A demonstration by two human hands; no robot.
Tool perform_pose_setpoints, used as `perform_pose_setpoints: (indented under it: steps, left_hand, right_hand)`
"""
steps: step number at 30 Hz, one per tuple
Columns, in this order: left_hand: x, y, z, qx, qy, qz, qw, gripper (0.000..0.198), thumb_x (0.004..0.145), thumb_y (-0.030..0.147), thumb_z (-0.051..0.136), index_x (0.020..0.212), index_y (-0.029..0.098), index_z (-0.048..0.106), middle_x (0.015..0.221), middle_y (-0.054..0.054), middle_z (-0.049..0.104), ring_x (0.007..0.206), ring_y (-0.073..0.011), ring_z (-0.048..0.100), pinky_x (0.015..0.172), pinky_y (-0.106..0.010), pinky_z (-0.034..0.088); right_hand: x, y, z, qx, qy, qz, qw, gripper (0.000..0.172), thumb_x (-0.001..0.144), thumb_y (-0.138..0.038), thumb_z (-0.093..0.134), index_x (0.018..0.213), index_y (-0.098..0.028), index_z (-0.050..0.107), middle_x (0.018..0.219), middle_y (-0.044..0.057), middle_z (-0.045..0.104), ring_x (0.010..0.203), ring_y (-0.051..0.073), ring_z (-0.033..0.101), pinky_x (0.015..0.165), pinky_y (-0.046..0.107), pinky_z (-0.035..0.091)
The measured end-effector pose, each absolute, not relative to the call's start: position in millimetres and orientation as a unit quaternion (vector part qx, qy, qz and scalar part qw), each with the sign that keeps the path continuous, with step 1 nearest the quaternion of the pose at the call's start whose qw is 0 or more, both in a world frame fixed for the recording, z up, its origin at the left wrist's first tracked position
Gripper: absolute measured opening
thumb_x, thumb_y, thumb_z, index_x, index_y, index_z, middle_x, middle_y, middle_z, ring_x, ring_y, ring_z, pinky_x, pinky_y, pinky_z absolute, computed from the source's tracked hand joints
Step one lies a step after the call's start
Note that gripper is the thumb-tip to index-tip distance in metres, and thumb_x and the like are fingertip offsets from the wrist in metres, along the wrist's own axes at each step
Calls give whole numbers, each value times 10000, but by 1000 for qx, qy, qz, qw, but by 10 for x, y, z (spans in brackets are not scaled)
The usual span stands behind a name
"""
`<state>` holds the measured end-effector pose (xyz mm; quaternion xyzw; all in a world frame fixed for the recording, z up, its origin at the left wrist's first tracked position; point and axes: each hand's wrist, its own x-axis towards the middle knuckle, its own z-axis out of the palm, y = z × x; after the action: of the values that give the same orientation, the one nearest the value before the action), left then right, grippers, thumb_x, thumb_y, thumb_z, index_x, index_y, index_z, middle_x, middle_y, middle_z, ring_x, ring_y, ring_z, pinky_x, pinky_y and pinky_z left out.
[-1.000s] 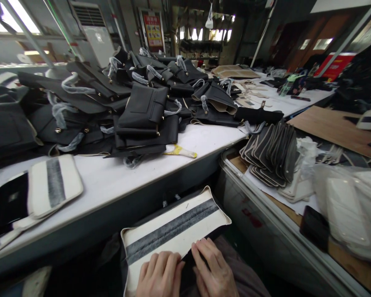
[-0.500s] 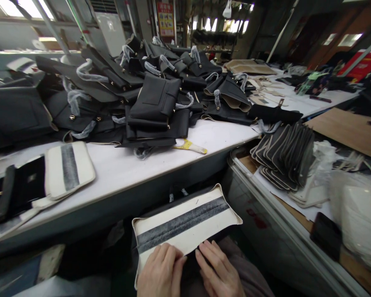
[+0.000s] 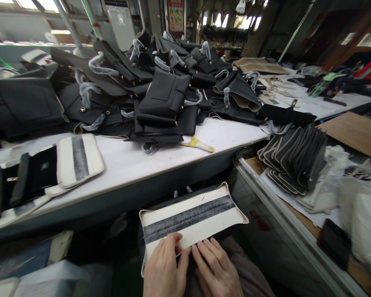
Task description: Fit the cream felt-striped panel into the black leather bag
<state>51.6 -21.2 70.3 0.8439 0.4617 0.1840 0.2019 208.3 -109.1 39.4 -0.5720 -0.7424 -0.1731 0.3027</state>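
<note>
On my lap lies a black bag with its rectangular base facing up. The base (image 3: 204, 225) is cream-white, with a fuzzy dark grey strip (image 3: 185, 216) stitched lengthwise and raised seam corners. My left hand (image 3: 165, 264) pinches its near edge, thumb toward the right and fingers bent over the white surface. Close beside it, my right hand (image 3: 214, 266) presses its fingers along the same edge, its thumb mostly hidden. The bag's dark sides hang below the base and are largely out of sight.
A white-topped table (image 3: 136, 163) carries a heap of black bags (image 3: 163, 97) with wrapped handles, a yellow-handled tool (image 3: 198, 143) and unassembled white-and-black pieces (image 3: 80, 159). At right, a glass-sided counter holds stacked dark panels (image 3: 297, 159) and a phone (image 3: 334, 243).
The whole view has shifted, so things sit slightly further right. My left index finger has lifted a little and its thumb moved nearer my right hand along the edge.
</note>
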Motion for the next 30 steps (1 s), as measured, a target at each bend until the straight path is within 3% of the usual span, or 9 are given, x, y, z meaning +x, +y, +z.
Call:
perform_pose_setpoints:
  steps: [3,10,15,17,22,26,30]
  left_hand:
    - [452,-197,746,856,433,179,216,39,946,242,509,951,239,548,901,-2,631,779,-149,643,676,-265,510]
    - [86,-189,775,902,386,168,92,63,913,284,582,861,255,599,822,4,621,778,-193,581,691,-339,461]
    - [-114,-218,587,882,398,248,40,80,869,327,635,888,249,626,1018,-58,613,999,-250,567,985,-469,427]
    - [-145,-239,514,859,432,269,56,99,861,333,643,862,241,610,1065,-77,598,1041,-264,557,1005,-494,428]
    - [-100,-359,401,777,534,309,125,205,868,415,611,811,234,535,1263,-114,532,1140,-300,534,877,-473,503]
    - [-31,-503,257,670,591,389,227,260,879,456,581,1000,236,513,1316,-126,507,1220,-304,513,963,-501,483]
    - [-114,-586,-26,553,621,437,342,366,949,493,419,1230,263,460,1345,-124,528,1224,-281,562,828,-394,581]
  right_hand:
    - [2051,-1087,388,-566,-747,-176,301,338,908,-97,458,1151,-85,692,1106,95,718,1140,232,603,1115,393,410]
    - [1970,-1039,387,-549,-764,-173,291,355,910,-88,441,1166,-94,687,1114,69,721,1131,202,599,1149,365,368]
    - [1895,-981,397,-539,-771,-166,296,369,937,-100,399,1163,-113,691,1088,65,721,1110,178,598,1154,345,360]
    - [1863,-943,410,-531,-774,-165,302,374,953,-116,384,1159,-121,696,1068,64,719,1097,176,598,1163,346,341]
    - [1800,-854,458,-511,-781,-176,312,373,990,-167,373,1147,-174,711,1072,22,713,1048,168,590,1165,331,317]
    - [1760,-822,463,-512,-781,-183,308,388,1004,-177,356,1141,-213,718,1078,1,713,1001,169,584,1149,323,317]
    - [1725,-797,463,-514,-777,-180,315,386,1007,-182,360,1148,-241,714,1037,-5,718,970,167,575,1108,317,358]
